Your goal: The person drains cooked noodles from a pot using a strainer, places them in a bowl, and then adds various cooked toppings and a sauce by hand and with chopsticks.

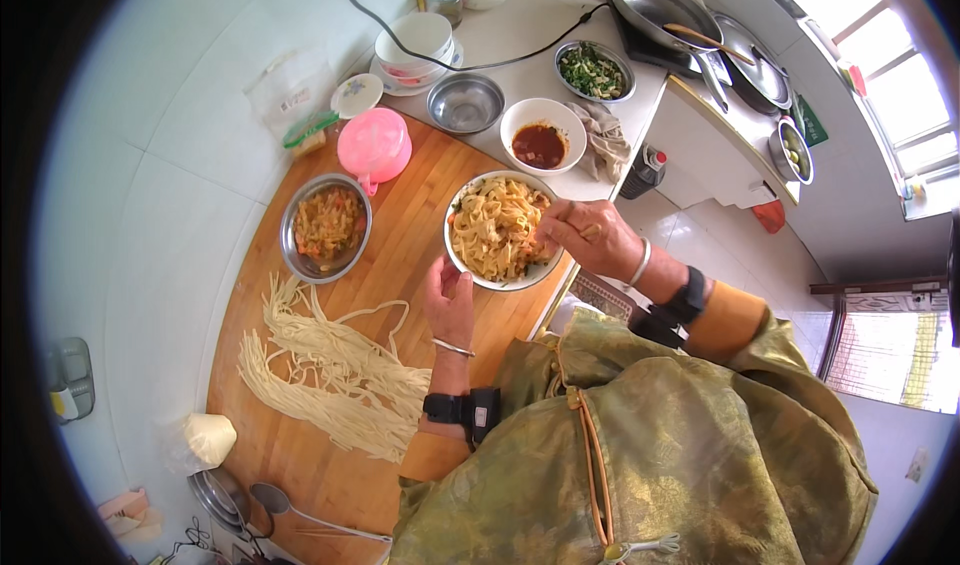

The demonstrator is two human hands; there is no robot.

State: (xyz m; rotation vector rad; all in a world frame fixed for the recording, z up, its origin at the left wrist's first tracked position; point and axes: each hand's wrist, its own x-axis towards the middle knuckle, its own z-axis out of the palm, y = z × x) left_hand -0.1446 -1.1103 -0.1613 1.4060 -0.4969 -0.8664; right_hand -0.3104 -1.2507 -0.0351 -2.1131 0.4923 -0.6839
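Observation:
A white bowl (457, 263) full of sauced flat noodles (496, 227), with bits of carrot and greens, stands near the front edge of a wooden board. My left hand (451, 298) grips the bowl's near rim, thumb on the edge and fingers against the side. Over the bowl's right side, my right hand (596, 238) is closed around a slim wooden utensil (591, 231); its lower end is hidden by the hand and noodles. Left of my left wrist, long raw noodles (337, 377) lie spread on the wooden board (409, 223).
A steel bowl of cooked vegetables (326, 223) and a pink lidded container (375, 146) stand on the board's far left. Beyond are an empty steel bowl (466, 104), a bowl of red-brown sauce (540, 145), a cloth (602, 141) and a dish of chopped greens (594, 72). A black cable (480, 66) crosses the counter.

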